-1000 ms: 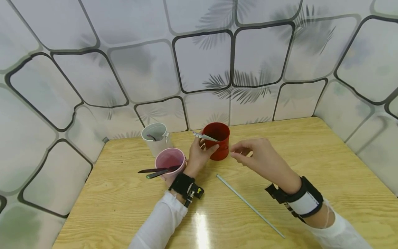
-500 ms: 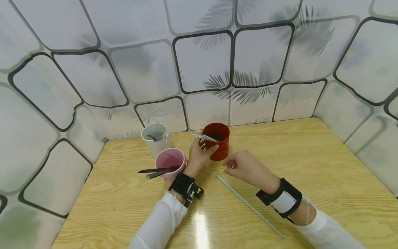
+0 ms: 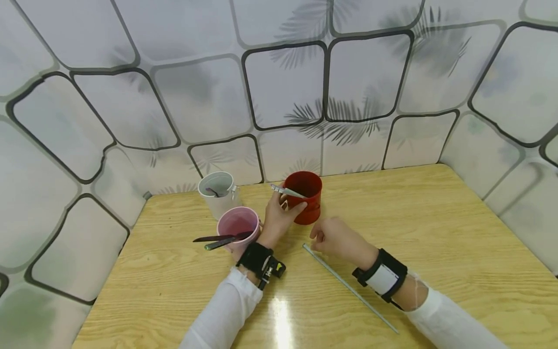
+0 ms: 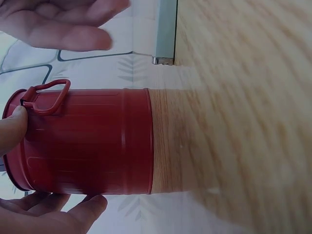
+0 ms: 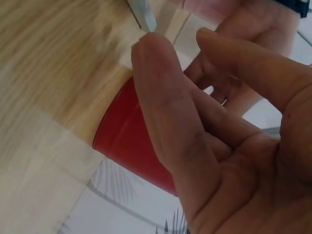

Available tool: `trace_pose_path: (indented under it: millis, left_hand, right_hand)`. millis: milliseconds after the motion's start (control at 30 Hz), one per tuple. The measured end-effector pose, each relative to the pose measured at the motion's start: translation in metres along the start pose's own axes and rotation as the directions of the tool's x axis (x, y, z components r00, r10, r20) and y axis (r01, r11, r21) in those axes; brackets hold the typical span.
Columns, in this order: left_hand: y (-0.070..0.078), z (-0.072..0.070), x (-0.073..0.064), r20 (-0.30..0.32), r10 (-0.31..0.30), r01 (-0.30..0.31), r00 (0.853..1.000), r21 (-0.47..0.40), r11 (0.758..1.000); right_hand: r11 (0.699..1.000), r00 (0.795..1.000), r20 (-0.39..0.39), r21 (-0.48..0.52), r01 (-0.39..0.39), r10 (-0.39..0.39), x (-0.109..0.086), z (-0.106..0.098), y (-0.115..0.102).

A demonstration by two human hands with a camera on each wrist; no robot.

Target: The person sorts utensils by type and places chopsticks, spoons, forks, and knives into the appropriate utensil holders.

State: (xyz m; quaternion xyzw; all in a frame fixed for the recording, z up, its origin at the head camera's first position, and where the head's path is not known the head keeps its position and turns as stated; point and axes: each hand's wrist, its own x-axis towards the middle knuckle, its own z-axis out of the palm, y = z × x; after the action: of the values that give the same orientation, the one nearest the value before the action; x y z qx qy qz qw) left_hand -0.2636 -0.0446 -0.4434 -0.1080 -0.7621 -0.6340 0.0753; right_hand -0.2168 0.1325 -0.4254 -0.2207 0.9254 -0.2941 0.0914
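A red metal bucket (image 3: 310, 212) with a small wire loop handle stands upright at the back of the table. My left hand (image 3: 279, 218) holds it, thumb near the rim and fingers on the far side, as the left wrist view shows. A pale-handled utensil (image 3: 287, 191) leans in it, its lower end hidden inside. My right hand (image 3: 337, 238) is just front-right of the bucket, fingers loosely bent and holding nothing. Below its fingertips is the near end of a long, thin, pale grey-green rod (image 3: 353, 290) lying on the table; thumb and forefinger (image 5: 153, 58) are apart in the right wrist view.
Left of the red bucket stands a pink bucket (image 3: 237, 214), with two dark utensils (image 3: 218, 241) sticking out over its rim. Behind it is a white bucket (image 3: 213, 203) holding another utensil. A patterned wall (image 3: 283, 87) borders the wooden table (image 3: 174, 286) at the back and sides.
My right hand has moved away from the red bucket's right side, down and left towards the rod's end. The left hand and the buckets have stayed put.
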Motion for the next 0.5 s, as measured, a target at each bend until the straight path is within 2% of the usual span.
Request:
trace_pose_path:
  millis: [267,500]
  left_hand:
    - [-0.002,0.000,0.000,-0.003,-0.009,0.009,1.000,0.005,1.000]
    - [-0.002,0.000,0.000,-0.001,-0.002,0.002,1.000,0.004,1.000]
  right_hand:
    - [0.998,0.997,0.057,-0.020,-0.054,0.055,-0.004,0.011,-0.005]
    - [0.999,0.997,0.062,-0.031,-0.044,0.046,-0.006,0.013,-0.005]
